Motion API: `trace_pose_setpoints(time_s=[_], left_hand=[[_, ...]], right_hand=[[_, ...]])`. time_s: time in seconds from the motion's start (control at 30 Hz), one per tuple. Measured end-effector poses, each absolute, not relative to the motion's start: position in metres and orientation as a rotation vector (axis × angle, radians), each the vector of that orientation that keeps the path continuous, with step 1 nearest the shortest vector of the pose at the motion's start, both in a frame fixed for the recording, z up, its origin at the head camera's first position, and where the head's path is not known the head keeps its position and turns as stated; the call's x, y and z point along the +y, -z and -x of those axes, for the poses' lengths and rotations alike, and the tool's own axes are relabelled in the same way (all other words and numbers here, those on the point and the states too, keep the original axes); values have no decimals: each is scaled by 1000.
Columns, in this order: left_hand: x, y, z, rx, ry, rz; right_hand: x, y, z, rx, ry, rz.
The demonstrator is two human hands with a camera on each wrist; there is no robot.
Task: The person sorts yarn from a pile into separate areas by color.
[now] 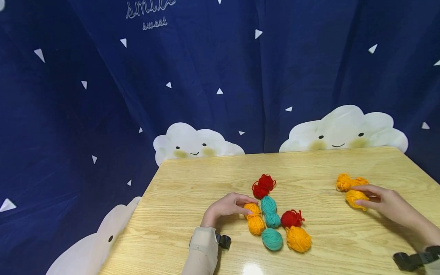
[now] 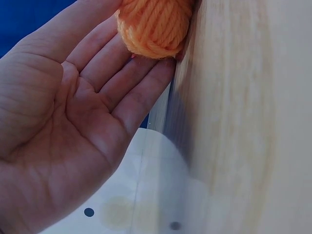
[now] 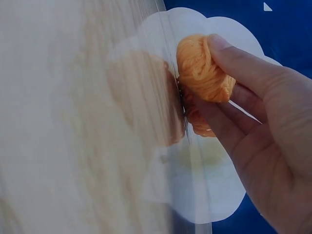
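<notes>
pinching a round orange yarn ball (image 1: 352, 199) thumb-to-fingers, the right hand (image 1: 383, 198) is nearer the right edge of the wooden worktop (image 1: 343, 238); the left hand (image 1: 229, 205) grips a two-lobed orange yarn bundle (image 1: 256, 224), long axis toward the far edge.

Cut-off "smile" (image 1: 150, 7), "sweet" (image 1: 154, 23) on blue cloth (image 1: 213, 49)

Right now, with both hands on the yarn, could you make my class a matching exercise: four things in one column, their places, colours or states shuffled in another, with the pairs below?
Things
1. left hand
2. table
3. right hand
4. cloth

Descriptions
A. dark blue, with white clouds
B. pinching an orange ball, away from the teal yarn
C. pale wood
D. on orange yarn beside the teal yarn

Pairs: 1-D, 2-C, 3-B, 4-A
</notes>
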State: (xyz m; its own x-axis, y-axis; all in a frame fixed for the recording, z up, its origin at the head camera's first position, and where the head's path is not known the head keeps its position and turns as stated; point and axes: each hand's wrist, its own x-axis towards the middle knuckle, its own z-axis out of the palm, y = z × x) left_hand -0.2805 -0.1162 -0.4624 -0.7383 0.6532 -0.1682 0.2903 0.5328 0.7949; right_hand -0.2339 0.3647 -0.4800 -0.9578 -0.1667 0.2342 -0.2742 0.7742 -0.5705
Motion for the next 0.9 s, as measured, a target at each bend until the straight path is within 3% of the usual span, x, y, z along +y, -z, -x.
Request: trace_pose_setpoints(time_s=[0.9], left_hand=[[-116, 462, 279, 2318, -1091, -787]], right_hand=[[370, 480, 235, -2858, -864, -281]])
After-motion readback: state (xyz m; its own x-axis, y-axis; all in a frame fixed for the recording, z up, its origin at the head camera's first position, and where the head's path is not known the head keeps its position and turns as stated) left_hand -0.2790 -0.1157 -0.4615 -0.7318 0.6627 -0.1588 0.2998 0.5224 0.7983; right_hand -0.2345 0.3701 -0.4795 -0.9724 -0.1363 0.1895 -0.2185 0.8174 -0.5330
